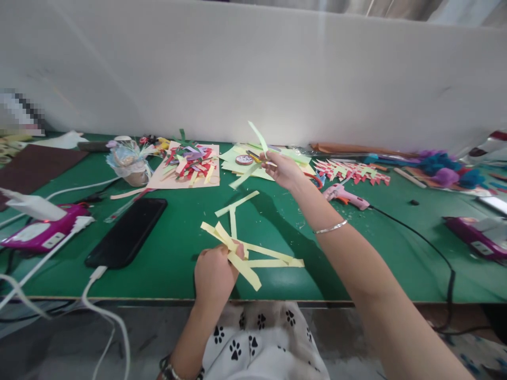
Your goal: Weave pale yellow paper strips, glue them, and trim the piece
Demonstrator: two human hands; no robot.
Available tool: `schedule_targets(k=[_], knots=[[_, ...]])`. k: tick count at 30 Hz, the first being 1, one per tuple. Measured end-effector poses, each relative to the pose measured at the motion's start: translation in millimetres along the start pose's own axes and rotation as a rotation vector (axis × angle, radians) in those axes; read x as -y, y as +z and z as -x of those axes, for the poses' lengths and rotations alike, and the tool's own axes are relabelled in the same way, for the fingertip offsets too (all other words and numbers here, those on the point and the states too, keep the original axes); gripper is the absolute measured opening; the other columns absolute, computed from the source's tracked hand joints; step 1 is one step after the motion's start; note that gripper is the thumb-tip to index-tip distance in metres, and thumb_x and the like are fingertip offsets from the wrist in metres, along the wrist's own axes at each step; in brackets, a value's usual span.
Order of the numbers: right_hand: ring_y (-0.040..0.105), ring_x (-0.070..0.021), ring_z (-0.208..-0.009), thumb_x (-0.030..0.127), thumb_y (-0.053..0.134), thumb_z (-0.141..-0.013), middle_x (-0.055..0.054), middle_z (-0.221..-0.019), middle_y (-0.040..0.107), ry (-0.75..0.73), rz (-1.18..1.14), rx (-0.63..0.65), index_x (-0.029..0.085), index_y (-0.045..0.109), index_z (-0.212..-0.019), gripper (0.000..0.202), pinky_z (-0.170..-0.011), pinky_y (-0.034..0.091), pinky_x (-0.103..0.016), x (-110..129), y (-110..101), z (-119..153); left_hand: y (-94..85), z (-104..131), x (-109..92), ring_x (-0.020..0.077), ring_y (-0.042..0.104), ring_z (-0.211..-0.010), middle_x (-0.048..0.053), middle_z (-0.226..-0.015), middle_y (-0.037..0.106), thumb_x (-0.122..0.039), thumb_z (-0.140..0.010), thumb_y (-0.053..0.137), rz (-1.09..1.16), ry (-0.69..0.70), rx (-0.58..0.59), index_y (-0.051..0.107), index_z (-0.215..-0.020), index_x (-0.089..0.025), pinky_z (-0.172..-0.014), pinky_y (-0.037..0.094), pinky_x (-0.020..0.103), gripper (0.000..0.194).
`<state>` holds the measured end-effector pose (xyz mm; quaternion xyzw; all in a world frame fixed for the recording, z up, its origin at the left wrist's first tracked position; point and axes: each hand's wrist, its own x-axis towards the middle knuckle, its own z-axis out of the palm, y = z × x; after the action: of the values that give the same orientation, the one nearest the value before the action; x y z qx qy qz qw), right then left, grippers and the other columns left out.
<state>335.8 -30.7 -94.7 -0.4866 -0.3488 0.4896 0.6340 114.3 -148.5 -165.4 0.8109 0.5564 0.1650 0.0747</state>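
The green surface (pixel 380 253) carries work at mixed stages. Toward the back, pale sheets (pixel 227 157) lie stacked and look largely uncut, so much of that paper seems unused. Left of them, a pink sheet (pixel 158 178) bears a loose heap of coloured strips (pixel 195 164), cut but not visibly joined. To the right, red-and-white zigzag pieces (pixel 358 172) have their points shaped and lie gathered together.

The right hand (pixel 283 170) is above the front of the pale sheets, fingers pinched narrow on a pale green strip (pixel 258 135). A yellow-and-dark tool (pixel 253 156) shows right by those fingertips; whether it is held or lies beneath, I cannot tell. The left hand (pixel 216 270) rests near the front edge, closed on a bunch of pale yellow strips (pixel 246 272) that fan out and cross.

The strips in that bunch are cut and brought together; whether any are fastened is not clear. Just beyond it, two loose strips (pixel 242 201) lie on the surface, one meeting the other near its middle, and look cut but not gathered in. The pink glue gun (pixel 350 197) lies to the right, out of both hands, its cord trailing away. By what shows, cutting is well advanced for the strips, less so for the sheets.
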Motion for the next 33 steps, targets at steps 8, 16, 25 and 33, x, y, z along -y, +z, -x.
schedule_targets(k=[8,16,25,33], knots=[[0.060,-0.0097,-0.089,0.018,0.060,-0.076,-0.002,-0.084,0.064,-0.200,0.061,0.157,0.015,0.062,-0.074,0.004,-0.086,0.046,-0.023,16,-19,18,-2.9,-1,-1,0.0273,0.063,-0.064,0.010,-0.065,0.068,-0.041,-0.086,0.034,0.003,0.006,0.012,0.071,-0.084,-0.017,-0.058,0.041,0.030,0.044],[0.057,-0.0139,-0.089,0.020,0.061,-0.075,-0.005,-0.102,0.055,-0.534,0.607,0.367,0.021,0.067,-0.077,0.006,-0.072,0.050,-0.030,-20,-26,107,-2.4,-2,0,0.0247,0.065,-0.066,0.009,-0.070,0.070,-0.039,-0.085,0.036,0.075,0.013,0.038,0.071,-0.084,-0.018,-0.059,0.042,0.027,0.040],[0.061,-0.0155,-0.093,0.018,0.044,-0.089,-0.012,-0.108,0.060,-0.834,1.027,0.652,0.018,0.069,-0.085,0.026,-0.071,0.051,-0.025,-52,-42,129,-11.1,-8,1,0.0216,0.063,-0.064,0.004,-0.069,0.069,-0.041,-0.083,0.036,0.194,-0.061,0.135,0.068,-0.082,-0.021,-0.053,0.040,0.025,0.038],[0.062,-0.0193,-0.098,0.022,0.042,-0.090,-0.012,-0.117,0.059,-0.864,1.189,0.712,0.018,0.068,-0.093,0.026,-0.079,0.052,-0.030,-55,-35,123,-18.9,-10,10,0.0174,0.059,-0.053,0.001,-0.061,0.065,-0.045,-0.082,0.037,0.391,-0.031,0.202,0.064,-0.082,-0.019,-0.055,0.043,0.024,0.038]])
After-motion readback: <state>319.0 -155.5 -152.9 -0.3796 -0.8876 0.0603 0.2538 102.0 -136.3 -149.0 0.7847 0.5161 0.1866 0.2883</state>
